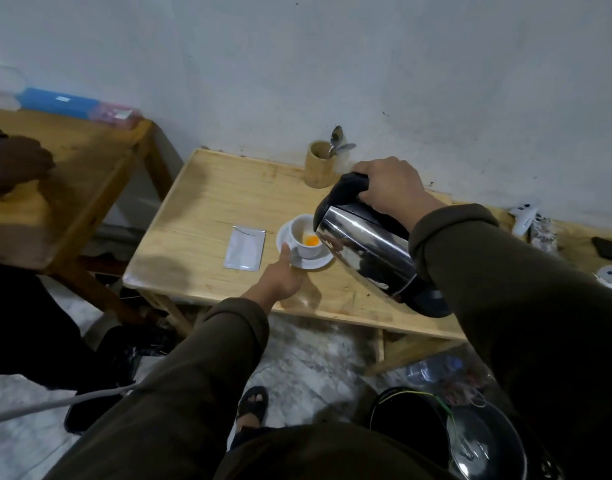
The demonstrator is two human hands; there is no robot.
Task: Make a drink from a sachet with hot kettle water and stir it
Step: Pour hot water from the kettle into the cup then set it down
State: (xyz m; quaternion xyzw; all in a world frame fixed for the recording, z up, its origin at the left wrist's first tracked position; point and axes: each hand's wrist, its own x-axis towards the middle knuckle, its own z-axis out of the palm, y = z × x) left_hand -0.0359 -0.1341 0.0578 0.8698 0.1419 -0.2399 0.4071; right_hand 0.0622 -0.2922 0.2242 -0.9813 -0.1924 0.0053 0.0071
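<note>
A white cup [306, 242] with orange powder at its bottom stands on a white saucer [316, 263] on the low wooden table [207, 216]. My right hand [391, 185] grips the black handle of a steel kettle [366, 251], tilted with its spout over the cup. My left hand [280, 278] touches the saucer's near left rim with thumb and fingers. A flat silver sachet [245, 247] lies just left of the saucer. Two spoons [337, 142] stand in a bamboo holder [319, 164] at the back by the wall.
A second wooden table [72, 188] stands to the left, with another person's hand [13, 168] resting on it. White controllers [524, 218] and a dark phone [609, 249] lie at the right. A black bucket [412, 420] and a metal pot [484, 445] sit on the floor.
</note>
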